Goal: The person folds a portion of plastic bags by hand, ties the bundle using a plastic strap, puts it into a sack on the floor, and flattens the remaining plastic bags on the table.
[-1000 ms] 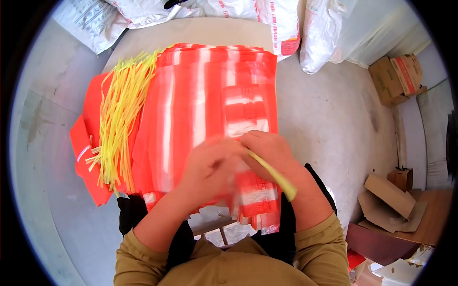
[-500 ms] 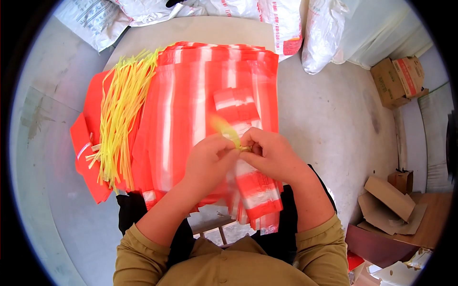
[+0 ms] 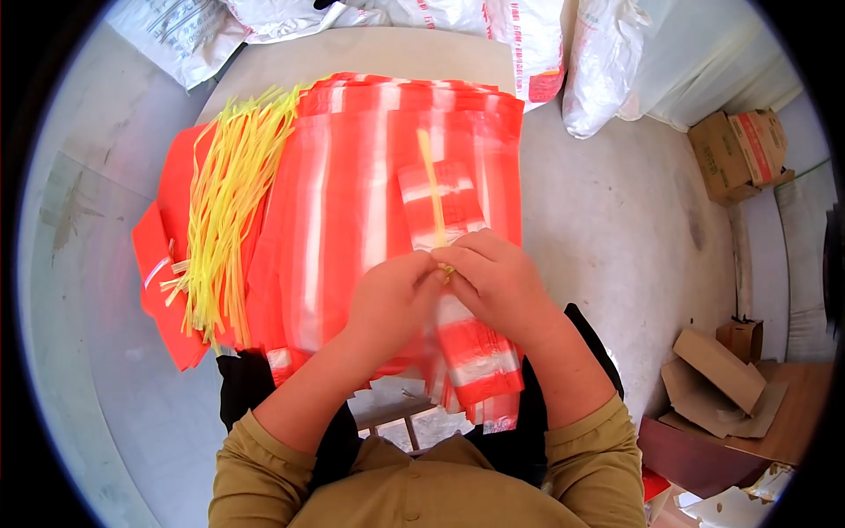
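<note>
Left hand (image 3: 399, 289) and right hand (image 3: 493, 280) meet mid-frame, both pinching a yellow strip (image 3: 435, 207) over the waist of a folded red-and-white bundle (image 3: 480, 352), presumably keeping it gathered; fingers hide any loop. Striped sheets (image 3: 341, 202) lie beneath. Yellow bunch (image 3: 231, 202), left of frame, seems placed for reach; nothing obstructs. White sacks (image 3: 532, 44): top edge.

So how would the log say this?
left fingers: pinching strip | right fingers: pinching strip | bundle: beneath fingers | sheets: beneath bundle
</note>
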`<state>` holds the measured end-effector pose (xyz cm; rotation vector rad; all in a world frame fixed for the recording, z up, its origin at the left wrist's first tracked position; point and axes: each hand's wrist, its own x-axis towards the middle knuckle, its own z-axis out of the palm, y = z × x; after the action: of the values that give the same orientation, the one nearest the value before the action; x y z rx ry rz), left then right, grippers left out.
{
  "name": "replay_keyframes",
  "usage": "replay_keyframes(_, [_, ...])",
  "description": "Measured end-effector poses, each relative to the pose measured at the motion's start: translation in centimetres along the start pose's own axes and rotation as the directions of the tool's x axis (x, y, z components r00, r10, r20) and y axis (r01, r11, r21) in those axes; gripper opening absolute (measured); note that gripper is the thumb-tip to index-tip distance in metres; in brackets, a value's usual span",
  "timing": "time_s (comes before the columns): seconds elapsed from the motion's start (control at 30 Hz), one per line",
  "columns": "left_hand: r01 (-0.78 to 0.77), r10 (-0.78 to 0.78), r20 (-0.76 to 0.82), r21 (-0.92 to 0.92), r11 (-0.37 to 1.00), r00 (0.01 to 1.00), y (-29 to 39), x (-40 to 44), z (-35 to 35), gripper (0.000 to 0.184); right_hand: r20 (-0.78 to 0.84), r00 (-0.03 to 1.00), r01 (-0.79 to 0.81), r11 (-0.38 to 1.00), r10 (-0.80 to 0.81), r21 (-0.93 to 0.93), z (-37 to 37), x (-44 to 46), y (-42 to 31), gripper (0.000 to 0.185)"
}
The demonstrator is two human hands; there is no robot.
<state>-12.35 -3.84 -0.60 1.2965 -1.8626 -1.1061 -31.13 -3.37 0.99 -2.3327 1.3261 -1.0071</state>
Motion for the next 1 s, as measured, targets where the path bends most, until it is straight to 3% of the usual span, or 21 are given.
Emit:
replay_keyframes(0.1, [-0.111, 0.098, 0.056, 0.301, 0.947, 0.994, 1.2, -0.2, -0.5, 0.010, -0.035, 0.999, 0.025, 0.999, -0.026, -0.023, 0.3, -0.1, 0.2, 0.026])
replay_keyframes(0.2, [-0.222, 0.184, 0.130, 0.423, 0.878, 0.974, 1.0, -0.5, -0.5, 0.013, -0.020, 0.999, 0.031, 0.999, -0.031, -0.007, 0.5, -0.3, 0.6, 0.025])
replay_keyframes(0.3, [-0.155, 0.116, 0.127, 0.370, 0.916, 0.985, 1.6, -0.4, -0.8, 0.012, 0.005, 1.000, -0.030, 0.998, 0.030, 0.055, 0.2, -0.3, 0.4, 0.023])
replay_keyframes(0.4, [-0.069, 0.064, 0.053, 0.111, 0.991, 0.997, 0.4, -0.6, -0.4, 0.010, 0.010, 0.997, -0.077, 0.988, 0.077, 0.132, -0.1, -0.2, 0.1, 0.020])
replay_keyframes(0.5, [0.005, -0.005, 0.052, -0.005, 1.000, 0.999, -0.2, -0.6, -0.1, 0.007, -0.023, 0.999, -0.028, 0.994, 0.031, 0.104, 0.0, -0.2, 0.4, 0.022])
replay_keyframes(0.6, [0.086, -0.081, 0.042, -0.131, 0.988, 0.996, 0.5, -0.6, -0.2, 0.008, 0.047, 0.987, -0.156, 0.980, 0.151, 0.125, -0.4, -0.2, -0.2, 0.025])
replay_keyframes(0.7, [0.137, -0.132, 0.050, -0.113, 0.984, 0.990, 0.6, -0.4, -0.4, 0.008, 0.254, 0.843, -0.538, 0.715, 0.475, 0.447, -1.1, 0.2, -1.6, 0.025])
replay_keyframes(0.8, [0.072, -0.070, 0.020, -0.105, 0.992, 0.997, 0.2, -0.3, -0.2, 0.009, 0.476, 0.775, -0.630, 0.578, 0.417, 0.519, -2.1, 0.4, -0.7, 0.024])
replay_keyframes(0.9, [0.045, -0.043, 0.026, -0.104, 0.994, 0.999, 0.3, -0.3, -0.3, 0.010, 0.444, 0.834, -0.502, 0.786, 0.329, 0.361, -2.7, 0.7, -0.9, 0.022])
replay_keyframes(1.0, [0.104, -0.099, 0.052, -0.108, 0.989, 0.994, 0.5, -0.2, -0.4, 0.010, 0.232, 0.957, -0.235, 0.937, 0.176, 0.259, -1.4, -0.1, -0.2, 0.019])
